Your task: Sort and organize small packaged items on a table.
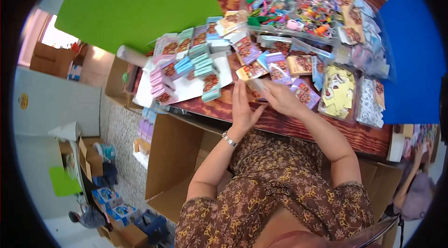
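My left hand and my right hand meet at the near edge of a dark wooden table. Between their fingers they hold a small clear plastic packet. A silver watch sits on my left wrist. Right behind the hands lie several small printed cards in purple, pink and tan. To their left, teal and pink carded packs are piled on a white sheet.
A clear bag of colourful small items lies at the table's far side. Yellow and white sticker packets sit to the right. Open cardboard boxes stand on the floor at left. Another person is at lower right.
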A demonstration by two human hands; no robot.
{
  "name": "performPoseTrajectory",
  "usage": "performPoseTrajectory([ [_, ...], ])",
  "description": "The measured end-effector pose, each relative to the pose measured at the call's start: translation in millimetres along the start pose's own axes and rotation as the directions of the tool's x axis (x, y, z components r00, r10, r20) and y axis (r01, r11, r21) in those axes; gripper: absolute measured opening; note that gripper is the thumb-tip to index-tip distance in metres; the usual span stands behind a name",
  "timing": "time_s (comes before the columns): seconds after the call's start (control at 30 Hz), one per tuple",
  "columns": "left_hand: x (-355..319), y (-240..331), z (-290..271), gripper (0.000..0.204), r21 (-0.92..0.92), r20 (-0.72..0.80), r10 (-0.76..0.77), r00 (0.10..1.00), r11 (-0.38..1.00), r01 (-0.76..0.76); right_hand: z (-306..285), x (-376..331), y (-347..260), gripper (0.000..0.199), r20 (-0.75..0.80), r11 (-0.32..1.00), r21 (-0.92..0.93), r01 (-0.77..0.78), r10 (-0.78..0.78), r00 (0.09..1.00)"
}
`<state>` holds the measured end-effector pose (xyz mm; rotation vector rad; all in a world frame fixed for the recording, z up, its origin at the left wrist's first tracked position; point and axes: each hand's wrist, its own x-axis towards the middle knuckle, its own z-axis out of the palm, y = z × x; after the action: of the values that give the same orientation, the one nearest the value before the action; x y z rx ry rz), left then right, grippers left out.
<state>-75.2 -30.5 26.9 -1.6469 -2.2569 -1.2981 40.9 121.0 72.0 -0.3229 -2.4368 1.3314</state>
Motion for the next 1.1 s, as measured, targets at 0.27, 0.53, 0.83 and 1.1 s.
performPoseTrajectory([
  [0.27,-30.1,17.4,11.3,0.098,-0.103,0.213,-0.138,0.967,0.981,0.162,-6.3,-43.4,3.4,0.031,0.066,0.988,0.018,-0.151,0.15,0.987],
  [0.53,-43.2,48.9,50.5,0.085,-0.219,0.15,-0.116,0.982,0.964,0.148,-25.2,-78.9,20.3,0.041,-0.002,0.983,-0.048,-0.179,0.179,0.984],
  [0.83,-55.8,61.9,104.2,0.083,-0.269,0.11,-0.097,0.989,0.955,0.124,-24.9,-132.9,11.6,0.033,-0.211,0.829,-0.557,-0.051,-0.082,0.974],
  [1.1,-63.3,61.5,105.6,0.087,-0.232,0.129,-0.11,0.985,0.963,0.138,-23.8,-134.2,24.1,0.03,-0.084,0.799,-0.588,0.128,-0.218,0.972],
])
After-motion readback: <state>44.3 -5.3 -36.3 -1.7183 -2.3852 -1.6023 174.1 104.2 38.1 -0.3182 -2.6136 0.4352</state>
